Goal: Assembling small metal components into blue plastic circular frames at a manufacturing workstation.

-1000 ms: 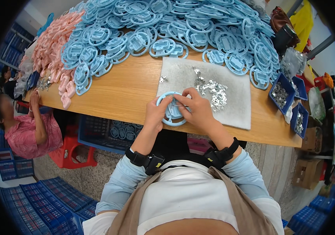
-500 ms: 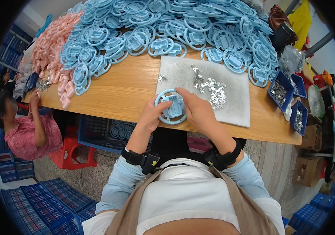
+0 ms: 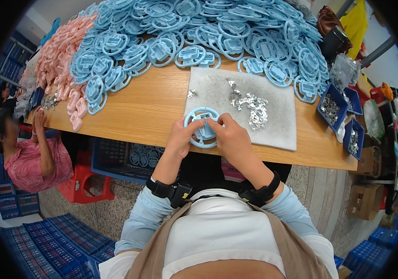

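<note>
A light blue plastic toy steering wheel (image 3: pixel 205 136) is held over the near edge of the table and the pad. My left hand (image 3: pixel 179 139) grips its left side, thumb reaching over the rim to the centre. On the right, my right hand (image 3: pixel 232 138) is closed with fingers bent, its thumb tip pressed to the wheel's middle beside the left thumb. Something small and dark shows near the thumb tips, too small to make out. Beyond the hands, small shiny metal pieces (image 3: pixel 257 111) lie on a grey-white pad (image 3: pixel 280 135).
Light blue wheels (image 3: pixel 161 49) are heaped along the far side, pink plastic parts (image 3: pixel 75 102) at far left. Blue bins (image 3: pixel 333 109) of metal pieces stand at right. A co-worker in pink (image 3: pixel 40 158) sits at left, near a red stool (image 3: pixel 85 181) and a blue crate (image 3: pixel 115 162).
My right hand has moved from the wheel's upper right rim to its centre, its fingers now curled and thumb pressing there. The co-worker's hands have risen a little.
</note>
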Tool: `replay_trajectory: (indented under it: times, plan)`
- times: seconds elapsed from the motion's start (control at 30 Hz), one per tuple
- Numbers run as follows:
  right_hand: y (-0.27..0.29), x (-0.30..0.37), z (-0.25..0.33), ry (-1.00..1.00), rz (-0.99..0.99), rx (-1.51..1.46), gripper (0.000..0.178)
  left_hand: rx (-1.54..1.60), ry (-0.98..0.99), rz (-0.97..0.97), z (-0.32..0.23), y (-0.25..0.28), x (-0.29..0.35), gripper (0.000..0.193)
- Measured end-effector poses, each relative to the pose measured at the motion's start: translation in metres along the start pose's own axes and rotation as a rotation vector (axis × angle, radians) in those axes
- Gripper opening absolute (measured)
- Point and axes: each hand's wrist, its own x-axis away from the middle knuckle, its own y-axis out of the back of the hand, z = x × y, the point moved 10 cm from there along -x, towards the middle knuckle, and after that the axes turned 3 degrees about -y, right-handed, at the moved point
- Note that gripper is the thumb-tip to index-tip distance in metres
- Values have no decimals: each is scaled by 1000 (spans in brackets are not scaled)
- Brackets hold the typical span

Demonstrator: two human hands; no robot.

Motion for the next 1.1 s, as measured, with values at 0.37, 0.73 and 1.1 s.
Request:
replay_trajectory:
  times: [0.37, 0.73, 1.1]
  plan:
    - [-9, -1, -5, -33, 28, -56, 30, 188, 63, 27, 10, 0, -1, 25]
    - [-26, 38, -52, -487, 219, -1171, 42, 318, 154, 31, 21, -20, 39, 33]
    - [-12, 36, -64, -618, 44, -1365, 42, 377, 46, 132, 1, -46, 37, 40]
